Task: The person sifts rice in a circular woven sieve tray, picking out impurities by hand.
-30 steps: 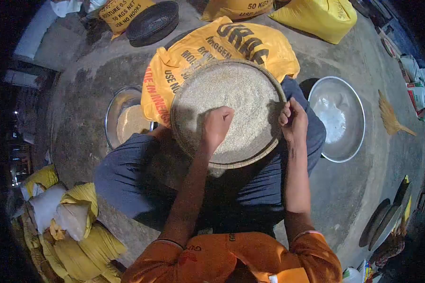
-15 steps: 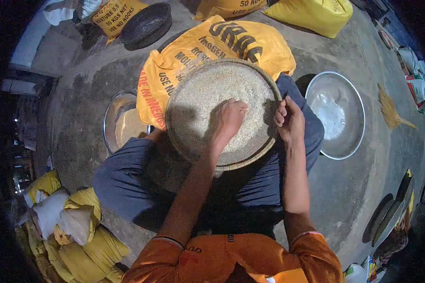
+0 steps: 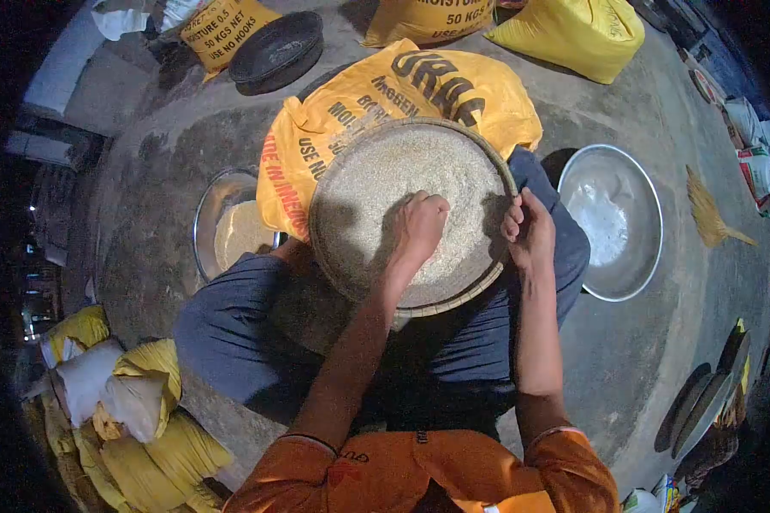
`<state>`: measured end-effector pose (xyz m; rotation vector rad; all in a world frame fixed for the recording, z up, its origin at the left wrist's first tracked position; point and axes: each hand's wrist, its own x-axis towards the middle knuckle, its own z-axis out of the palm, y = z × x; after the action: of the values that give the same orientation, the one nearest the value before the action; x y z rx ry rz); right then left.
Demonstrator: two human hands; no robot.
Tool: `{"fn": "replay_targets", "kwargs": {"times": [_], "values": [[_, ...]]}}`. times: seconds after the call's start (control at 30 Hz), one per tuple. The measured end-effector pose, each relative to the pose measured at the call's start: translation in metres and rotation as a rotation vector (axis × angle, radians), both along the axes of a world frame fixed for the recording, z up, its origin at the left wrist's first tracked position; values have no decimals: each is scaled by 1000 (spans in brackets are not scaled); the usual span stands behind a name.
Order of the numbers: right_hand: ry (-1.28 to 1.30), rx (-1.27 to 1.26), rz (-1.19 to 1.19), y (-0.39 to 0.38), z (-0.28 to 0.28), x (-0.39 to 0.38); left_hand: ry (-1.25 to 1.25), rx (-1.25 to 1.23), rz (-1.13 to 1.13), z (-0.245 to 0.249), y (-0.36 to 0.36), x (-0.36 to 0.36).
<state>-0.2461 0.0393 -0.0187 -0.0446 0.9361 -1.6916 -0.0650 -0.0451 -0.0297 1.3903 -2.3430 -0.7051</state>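
A round woven winnowing tray (image 3: 453, 305) with a pale rim lies across my lap, spread with pale grain (image 3: 402, 158) that looks like rice. My left hand (image 3: 421, 227) is over the middle of the grain, its fingers curled and closed; whatever is between the fingertips is hidden. Beside the right rim is my right hand (image 3: 532, 229), palm turned inward and fingers bent together close to the edge. What it holds, if anything, cannot be made out. Under the far side of the tray lies a yellow printed sack (image 3: 496, 90).
A metal basin (image 3: 637, 256) stands on the floor to the right, with a straw whisk broom (image 3: 708, 209) beyond it. To the left is a metal bowl (image 3: 204, 222) holding tan grain. A black basin (image 3: 276, 53) and full sacks (image 3: 573, 34) stand ahead; more sacks (image 3: 171, 453) lie lower left.
The whole view has shifted slightly, so everything appears a little lower. My left hand stays over the grain with its fingers closed, and my right hand stays at the tray's rim.
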Motion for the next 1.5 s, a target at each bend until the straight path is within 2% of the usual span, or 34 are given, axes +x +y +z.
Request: {"fn": "replay_targets", "kwargs": {"times": [0.13,0.27,0.33,0.37,0.53,0.7,0.8,0.9,0.97,1.1,1.33,1.4,1.5], "values": [[-9,-4,3,0,0,-1,-20,-11,-37,4,0,-7],[-3,0,-1,0,-5,-3,36,-102,-69,-19,0,-8],[8,-7,5,1,-6,-2,-151,-153,-91,-17,1,-10],[8,-8,5,1,-6,-3,-152,-155,-91,-15,1,-10],[14,-13,10,1,-5,-2,69,-62,-6,-1,2,5],[69,-22,70,-1,1,8,130,-29,101,-3,0,37],[122,-5,126,-3,2,12,263,43,161,-5,1,53],[174,16,151,-4,0,15,204,170,213,-3,6,60],[180,9,154,-4,0,16,35,-75,164,-1,11,58],[194,24,141,-4,-1,15,112,-68,133,-3,17,30],[121,5,124,-4,-4,12,47,-40,32,-11,15,-4],[122,-1,124,-4,-3,12,-87,-47,-18,-4,15,-7],[119,-3,124,-4,-2,12,-83,-98,-11,-12,16,-9]]}}
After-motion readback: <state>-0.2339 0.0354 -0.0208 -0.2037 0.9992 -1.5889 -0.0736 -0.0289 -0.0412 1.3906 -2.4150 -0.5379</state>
